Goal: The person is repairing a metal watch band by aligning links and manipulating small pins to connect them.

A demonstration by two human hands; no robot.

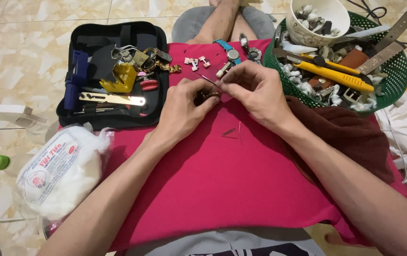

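My left hand [184, 108] pinches a small dark, gold-toned watch part [209, 96] over the pink cloth [222, 180]. My right hand [253, 90] is closed on a thin pin-like tool [206, 79] whose tip points toward that part. The fingertips of both hands meet just above the cloth. A few thin metal pins [232, 132] lie loose on the cloth below the hands. Small watch links [196, 61] and a wristwatch with a blue strap [229, 51] rest just beyond the hands.
An open black tool case [113, 73] with a yellow holder, tweezers and gold pieces lies far left. A green basket [393, 80] holds a yellow knife, straps and a white bowl [319, 21]. A bag of white cotton [59, 170] sits near left. A brown cloth [350, 137] lies right.
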